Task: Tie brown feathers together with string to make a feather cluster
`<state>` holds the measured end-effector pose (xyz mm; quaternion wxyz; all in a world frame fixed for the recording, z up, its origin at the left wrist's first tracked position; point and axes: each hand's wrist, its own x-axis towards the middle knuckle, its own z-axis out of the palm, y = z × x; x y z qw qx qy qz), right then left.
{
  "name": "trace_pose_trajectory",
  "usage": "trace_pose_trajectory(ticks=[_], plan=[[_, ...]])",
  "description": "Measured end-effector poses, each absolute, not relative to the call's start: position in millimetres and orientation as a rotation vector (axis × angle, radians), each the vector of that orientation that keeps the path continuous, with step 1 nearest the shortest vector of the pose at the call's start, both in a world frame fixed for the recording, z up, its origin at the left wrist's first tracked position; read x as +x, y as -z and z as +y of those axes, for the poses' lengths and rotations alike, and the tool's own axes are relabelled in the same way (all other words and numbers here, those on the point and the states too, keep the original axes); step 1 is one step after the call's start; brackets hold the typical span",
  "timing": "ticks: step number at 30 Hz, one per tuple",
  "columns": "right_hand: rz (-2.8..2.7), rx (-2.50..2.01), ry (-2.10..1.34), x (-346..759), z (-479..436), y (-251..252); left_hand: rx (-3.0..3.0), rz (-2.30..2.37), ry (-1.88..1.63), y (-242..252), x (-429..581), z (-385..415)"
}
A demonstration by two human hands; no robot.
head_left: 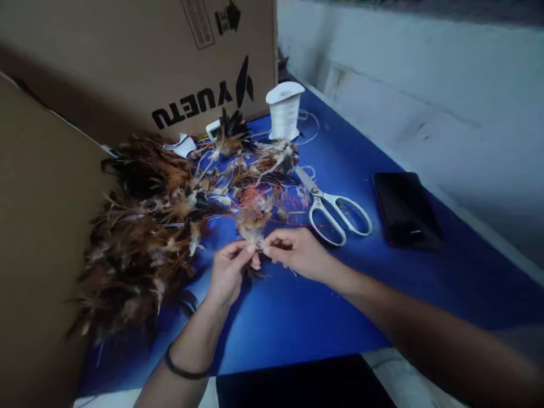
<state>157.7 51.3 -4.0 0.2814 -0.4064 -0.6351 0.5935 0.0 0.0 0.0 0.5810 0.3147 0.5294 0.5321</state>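
Observation:
Close together over the blue table, both hands pinch at a small brown and white feather bunch [251, 225]. My left hand [232, 266] has thumb and forefinger closed on its pale lower end. From the other side, my right hand [297, 252] also pinches at that end; whether it grips the feathers or a thin thread there is too small to tell. Just beyond lie a tangle of red thread [255, 197] and loose feathers. Metal scissors [335, 212] with pale handles rest to the right, blades pointing away from me.
A big heap of brown feathers [136, 243] covers the table's left side, against cardboard boxes [127, 68]. White ribbon on a spool [284, 113] stands at the back. A dark phone [406, 209] lies at right, near the pale wall [425, 85]. Blue table surface [272, 323] shows in front.

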Motion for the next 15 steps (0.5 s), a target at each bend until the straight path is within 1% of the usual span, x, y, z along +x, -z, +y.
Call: trace_pose_trajectory(ticks=[6, 15], plan=[[-1.511, -1.151, -1.675, 160.3, 53.5, -6.8, 0.745, 1.233, -1.27, 0.5, -1.5, 1.0], [-1.291, -1.126, -1.744, 160.0, 55.7, -5.3, 0.712, 1.214, -1.28, -0.5, -5.3, 1.1]])
